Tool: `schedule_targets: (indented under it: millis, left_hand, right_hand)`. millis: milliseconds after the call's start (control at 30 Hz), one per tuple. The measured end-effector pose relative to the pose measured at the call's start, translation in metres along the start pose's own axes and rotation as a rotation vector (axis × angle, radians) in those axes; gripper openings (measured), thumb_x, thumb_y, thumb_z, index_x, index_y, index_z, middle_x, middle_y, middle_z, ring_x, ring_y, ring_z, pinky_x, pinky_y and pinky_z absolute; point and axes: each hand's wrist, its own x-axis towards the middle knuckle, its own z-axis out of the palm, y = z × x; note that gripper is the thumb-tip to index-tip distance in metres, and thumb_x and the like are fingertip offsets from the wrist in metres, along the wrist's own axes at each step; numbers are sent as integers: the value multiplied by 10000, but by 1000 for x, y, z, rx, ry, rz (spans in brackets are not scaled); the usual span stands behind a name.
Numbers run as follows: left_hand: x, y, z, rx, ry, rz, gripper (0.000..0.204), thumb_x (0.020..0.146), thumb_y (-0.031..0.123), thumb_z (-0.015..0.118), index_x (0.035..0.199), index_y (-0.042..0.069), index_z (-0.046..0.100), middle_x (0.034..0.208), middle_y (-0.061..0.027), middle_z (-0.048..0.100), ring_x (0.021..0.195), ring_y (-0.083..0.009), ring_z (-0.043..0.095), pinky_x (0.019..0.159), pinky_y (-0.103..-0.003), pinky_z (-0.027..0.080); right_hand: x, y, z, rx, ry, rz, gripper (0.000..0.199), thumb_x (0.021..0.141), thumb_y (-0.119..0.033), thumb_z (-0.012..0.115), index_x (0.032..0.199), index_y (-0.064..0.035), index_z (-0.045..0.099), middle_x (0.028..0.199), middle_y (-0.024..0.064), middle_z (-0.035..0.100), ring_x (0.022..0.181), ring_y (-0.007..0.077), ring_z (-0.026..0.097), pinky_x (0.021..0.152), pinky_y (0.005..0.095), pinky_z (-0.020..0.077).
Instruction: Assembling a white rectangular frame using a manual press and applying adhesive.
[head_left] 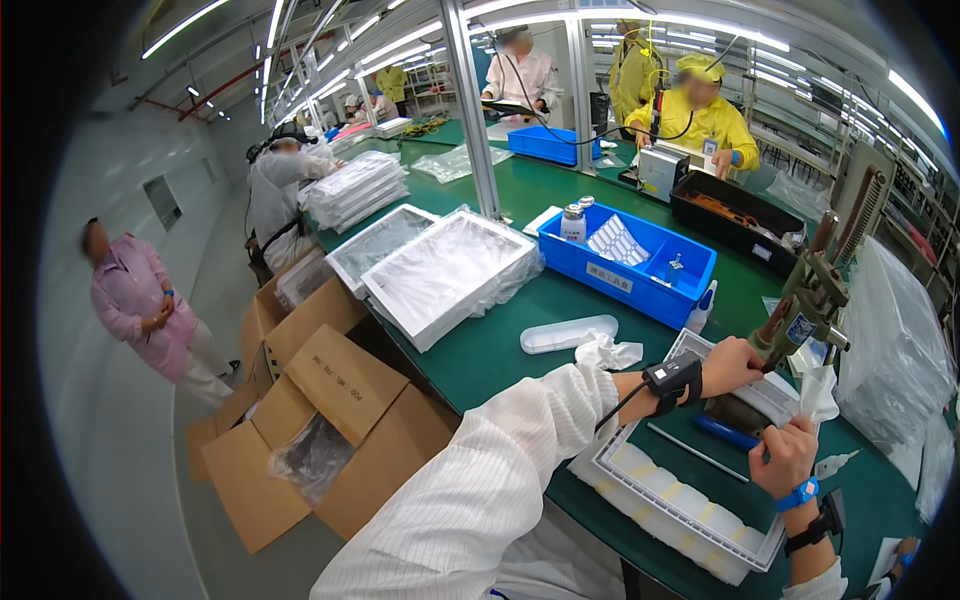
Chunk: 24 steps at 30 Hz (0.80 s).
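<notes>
A white rectangular plastic frame (625,462) lies on the bench in front of me, its near wall lined with white padding. My left hand (732,366) is over the frame's far side, fingers curled beside the lower tip of a green hand press (808,300); whatever they grip is hidden. My right hand (785,458) is closed at the frame's right side, pinching the lower end of a crumpled white wipe (819,394). Inside the frame's outline lie a thin white rod (697,452) and a blue-handled tool (724,432). A small white dropper bottle (836,463) lies beside my right hand.
A blue divided bin (625,275) with bottles stands beyond my hands. White frames in plastic wrap (450,270) are stacked at left, above open cardboard boxes (345,385). Clear plastic bags (895,350) crowd the right. A person in yellow (700,125) works across the bench.
</notes>
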Motion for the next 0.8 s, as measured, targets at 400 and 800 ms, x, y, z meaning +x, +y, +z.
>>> schedule_targets:
  millis: [400,800]
  left_hand:
    - [1,2,8,19,-15,68,239,723,218,707,855,21,736,775,-205,677,711,-337,674,693,-398,535]
    - [10,3,-4,103,-93,6,265,794,206,723,930,-21,727,795,-169,715,697,-217,696,663,-300,529]
  right_hand:
    - [-10,0,-7,-47,-9,30,103,613,-58,602,614,-75,500,502,104,477,482,287,504,705,401,474]
    - [105,71,-114,939,297,336,263,918,-194,490,770,-2,592,684,26,551,637,116,562,603,281,447]
